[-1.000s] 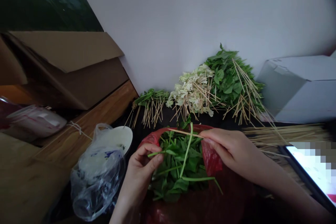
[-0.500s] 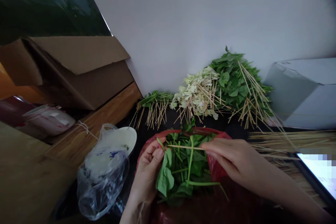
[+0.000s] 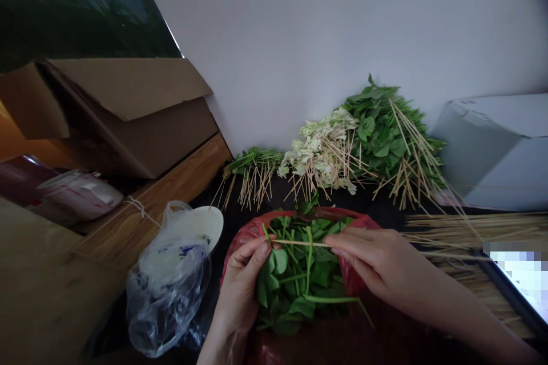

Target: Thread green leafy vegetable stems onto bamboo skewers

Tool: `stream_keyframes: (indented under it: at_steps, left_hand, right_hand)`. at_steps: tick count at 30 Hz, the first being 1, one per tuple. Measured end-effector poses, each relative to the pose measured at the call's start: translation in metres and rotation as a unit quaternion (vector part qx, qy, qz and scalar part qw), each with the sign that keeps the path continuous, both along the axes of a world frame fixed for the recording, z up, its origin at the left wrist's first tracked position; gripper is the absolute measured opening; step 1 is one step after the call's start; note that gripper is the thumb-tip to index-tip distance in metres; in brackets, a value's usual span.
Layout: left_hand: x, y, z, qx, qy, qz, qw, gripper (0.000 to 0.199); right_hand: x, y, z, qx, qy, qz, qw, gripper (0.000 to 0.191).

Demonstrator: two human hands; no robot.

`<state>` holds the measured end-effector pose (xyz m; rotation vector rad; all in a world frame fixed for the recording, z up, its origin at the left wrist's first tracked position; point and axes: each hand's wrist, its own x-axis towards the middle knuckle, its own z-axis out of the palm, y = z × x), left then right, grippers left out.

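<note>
My left hand point(image 3: 245, 268) pinches a green leafy stem point(image 3: 266, 232) between thumb and fingers, its leaves hanging below. My right hand point(image 3: 363, 254) grips a thin wooden skewer point(image 3: 295, 243) that lies level and points left. The skewer's far tip meets the stem at my left fingertips; whether it has pierced the stem is hidden. Both hands are above a red plastic bag point(image 3: 363, 222) full of loose leafy greens point(image 3: 319, 274). A thick pale-green stalk point(image 3: 309, 268) stands up from the greens beside the skewer.
Along the wall lie skewered greens point(image 3: 381, 131), skewered pale cabbage-like leaves point(image 3: 325, 142) and a smaller green bunch point(image 3: 257, 159). Loose skewers point(image 3: 449, 228) and a lit screen point(image 3: 518, 285) are right. At left are a clear plastic bag point(image 3: 166, 291), white bowl point(image 3: 209, 225) and cardboard box point(image 3: 141, 120).
My right hand has shifted slightly left with the skewer, bringing its tip to my left fingers. The leaves at my left hand have turned and dropped slightly.
</note>
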<state>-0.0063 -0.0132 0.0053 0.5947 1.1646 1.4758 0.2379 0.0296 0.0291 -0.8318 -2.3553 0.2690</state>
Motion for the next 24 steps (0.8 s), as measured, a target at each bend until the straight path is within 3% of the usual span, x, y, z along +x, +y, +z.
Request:
stream_keyframes:
  at_steps: [10,24]
  left_hand:
    - [0.0044,-0.0022,0.0042,-0.008,0.011,0.004,1.000,0.031]
    - [0.0043,-0.0010,-0.0009,-0.024,0.034,-0.023,0.999,0.025]
  right_hand:
    - [-0.0009,-0.0006,0.0007,-0.012,-0.004,0.006,1.000,0.033]
    - [-0.0047,-0.0038,-0.0003,-0.027,-0.025,-0.003,0.999,0.035]
